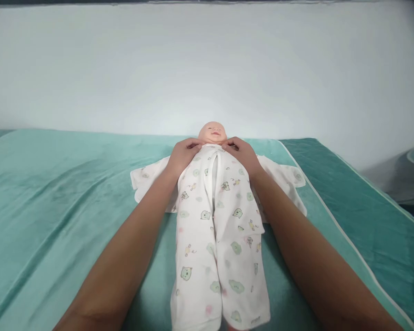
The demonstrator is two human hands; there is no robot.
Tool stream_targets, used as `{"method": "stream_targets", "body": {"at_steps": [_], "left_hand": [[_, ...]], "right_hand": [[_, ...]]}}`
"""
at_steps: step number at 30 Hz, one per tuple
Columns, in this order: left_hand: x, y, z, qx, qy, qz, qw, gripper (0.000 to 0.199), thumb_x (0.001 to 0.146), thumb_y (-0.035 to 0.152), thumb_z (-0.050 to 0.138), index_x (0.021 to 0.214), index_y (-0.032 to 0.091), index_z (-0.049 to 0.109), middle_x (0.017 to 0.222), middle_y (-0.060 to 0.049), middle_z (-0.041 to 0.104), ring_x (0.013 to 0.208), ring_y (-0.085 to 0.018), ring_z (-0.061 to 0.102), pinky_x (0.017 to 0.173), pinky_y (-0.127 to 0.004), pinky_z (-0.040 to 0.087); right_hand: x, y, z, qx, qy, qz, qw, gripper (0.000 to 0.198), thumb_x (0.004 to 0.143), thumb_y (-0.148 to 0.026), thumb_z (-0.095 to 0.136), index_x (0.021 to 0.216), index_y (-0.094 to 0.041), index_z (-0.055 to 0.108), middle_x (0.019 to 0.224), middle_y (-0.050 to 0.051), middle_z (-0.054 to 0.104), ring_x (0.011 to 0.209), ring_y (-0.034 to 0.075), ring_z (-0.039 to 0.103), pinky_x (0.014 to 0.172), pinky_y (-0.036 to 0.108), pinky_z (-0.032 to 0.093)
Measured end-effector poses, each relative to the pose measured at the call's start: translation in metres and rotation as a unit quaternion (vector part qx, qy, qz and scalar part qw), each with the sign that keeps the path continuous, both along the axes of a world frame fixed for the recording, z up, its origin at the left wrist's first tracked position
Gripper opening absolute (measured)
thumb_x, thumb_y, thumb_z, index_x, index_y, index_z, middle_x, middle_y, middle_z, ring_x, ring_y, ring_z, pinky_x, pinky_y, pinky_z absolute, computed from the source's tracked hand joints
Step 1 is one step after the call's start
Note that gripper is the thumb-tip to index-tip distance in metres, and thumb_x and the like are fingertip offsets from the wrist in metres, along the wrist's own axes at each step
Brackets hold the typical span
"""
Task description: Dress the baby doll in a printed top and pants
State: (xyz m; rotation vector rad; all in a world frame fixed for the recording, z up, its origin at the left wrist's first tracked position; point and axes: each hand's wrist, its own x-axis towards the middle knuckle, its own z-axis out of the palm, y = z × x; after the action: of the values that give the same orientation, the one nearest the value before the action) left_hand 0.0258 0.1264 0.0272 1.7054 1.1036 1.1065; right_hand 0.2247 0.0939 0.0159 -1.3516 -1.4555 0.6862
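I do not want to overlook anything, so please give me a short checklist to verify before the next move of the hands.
1. Doll face up on the blue-green cloth: ok.
2. Left hand and right hand at the printed garment's neckline: ok.
3. Front opening fully closed: not ok, a gap shows.
4. Sleeves spread to the sides: ok.
5. Doll's arms inside the sleeves: cannot tell.

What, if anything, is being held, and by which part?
The left hand and right hand seem to pinch the clothes at either side of the neckline, though the grip isn't clear.
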Motion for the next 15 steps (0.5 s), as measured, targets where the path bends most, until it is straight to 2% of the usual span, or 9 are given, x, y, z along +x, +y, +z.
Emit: {"method": "stream_targets", "body": {"at_steps": [3, 9, 15], "left_hand": [[-0.004, -0.006, -0.001, 0.006, 0.019, -0.007, 1.0, 0.025, 0.084, 0.024, 0.054, 0.097, 0.022, 0.076, 0.113, -0.004, 0.074, 0.107, -0.022, 0.064, 0.098, -0.036, 0.047], [-0.02, -0.027, -0.01, 0.044, 0.056, 0.004, 0.997, 0.037, 0.089, 0.025, 0.044, 0.111, 0.025, 0.074, 0.126, -0.002, 0.069, 0.118, -0.022, 0.06, 0.107, -0.037, 0.044], [-0.038, -0.052, -0.027, 0.121, 0.093, 0.031, 0.988, 0.04, 0.09, 0.023, 0.04, 0.118, 0.023, 0.069, 0.138, -0.004, 0.061, 0.129, -0.02, 0.053, 0.115, -0.037, 0.036]], "right_hand": [[0.003, -0.008, -0.003, 0.02, -0.026, -0.002, 0.999, 0.023, 0.085, -0.04, 0.056, 0.089, -0.021, 0.069, 0.1, 0.004, 0.071, 0.094, 0.022, 0.062, 0.089, 0.039, 0.046], [0.011, -0.03, -0.015, 0.059, -0.053, 0.01, 0.997, 0.035, 0.091, -0.038, 0.047, 0.113, -0.026, 0.071, 0.124, 0.004, 0.069, 0.117, 0.025, 0.06, 0.104, 0.044, 0.043], [0.015, -0.066, -0.032, 0.088, -0.116, 0.01, 0.989, 0.047, 0.089, -0.035, 0.053, 0.135, -0.027, 0.06, 0.147, 0.004, 0.054, 0.138, 0.027, 0.046, 0.117, 0.047, 0.032]]}}
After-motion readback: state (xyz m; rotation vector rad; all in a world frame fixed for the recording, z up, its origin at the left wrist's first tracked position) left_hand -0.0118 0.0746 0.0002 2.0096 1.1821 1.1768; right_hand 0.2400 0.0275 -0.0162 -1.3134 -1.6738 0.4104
